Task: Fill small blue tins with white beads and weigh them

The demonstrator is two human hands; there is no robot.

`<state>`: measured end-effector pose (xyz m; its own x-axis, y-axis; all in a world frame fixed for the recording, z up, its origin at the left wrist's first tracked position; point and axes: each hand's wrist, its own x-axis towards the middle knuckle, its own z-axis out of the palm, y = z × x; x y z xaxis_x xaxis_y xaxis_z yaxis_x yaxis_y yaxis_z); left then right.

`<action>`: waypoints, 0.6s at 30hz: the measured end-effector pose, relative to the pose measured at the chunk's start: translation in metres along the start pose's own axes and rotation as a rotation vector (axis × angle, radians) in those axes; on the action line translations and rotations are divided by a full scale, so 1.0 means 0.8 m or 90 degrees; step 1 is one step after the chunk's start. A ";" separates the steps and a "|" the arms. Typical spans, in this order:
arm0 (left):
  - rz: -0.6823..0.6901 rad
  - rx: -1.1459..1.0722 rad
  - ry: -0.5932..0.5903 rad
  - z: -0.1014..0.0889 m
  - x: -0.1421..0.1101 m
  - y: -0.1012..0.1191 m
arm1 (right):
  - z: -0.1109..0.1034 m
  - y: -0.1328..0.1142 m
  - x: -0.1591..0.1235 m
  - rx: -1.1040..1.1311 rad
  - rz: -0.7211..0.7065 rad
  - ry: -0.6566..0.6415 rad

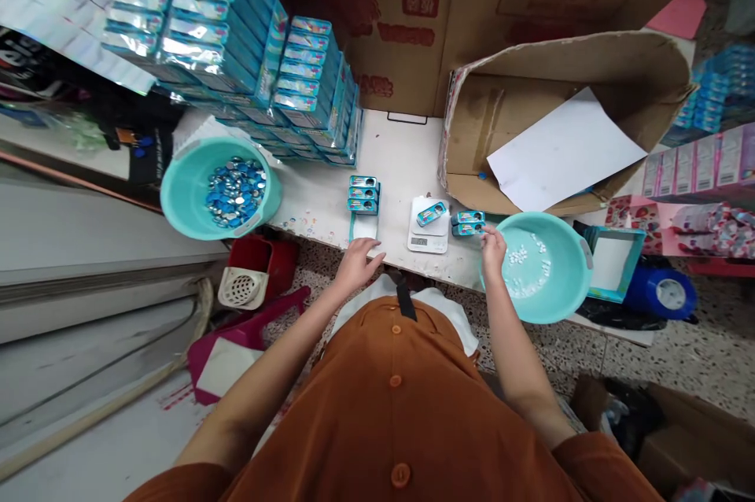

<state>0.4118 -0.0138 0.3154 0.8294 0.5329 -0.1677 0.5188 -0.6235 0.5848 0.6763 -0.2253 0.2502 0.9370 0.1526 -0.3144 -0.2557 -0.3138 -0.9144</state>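
Observation:
My left hand (357,262) is open, thumb and fingers apart, at the near edge of a shallow blue-edged box (364,227). A short row of small blue tins (362,193) lies in that box's far part. To the right, a white digital scale (428,241) carries one tilted blue tin (431,213). My right hand (494,249) is closed, with its fingertips at the right end of the nearer of two blue tins (468,230) beside the scale. Under that wrist is a turquoise basin (569,301) with small white pieces in it.
Another turquoise basin (177,203), holding blue and silver pieces, stands left. Tall stacks of blue packs (218,30) rise behind. An open cardboard box (472,132) with a white sheet (566,152) stands back right. A magenta stool (236,333) is below the table's left side.

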 end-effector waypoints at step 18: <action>-0.020 -0.014 -0.115 0.041 -0.034 0.010 | -0.043 -0.051 -0.027 0.096 0.041 -0.166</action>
<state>0.4003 -0.0518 0.2989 0.8372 0.4397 -0.3252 0.5426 -0.5940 0.5940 0.6746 -0.2478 0.3027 0.8304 0.3779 -0.4093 -0.3629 -0.1905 -0.9121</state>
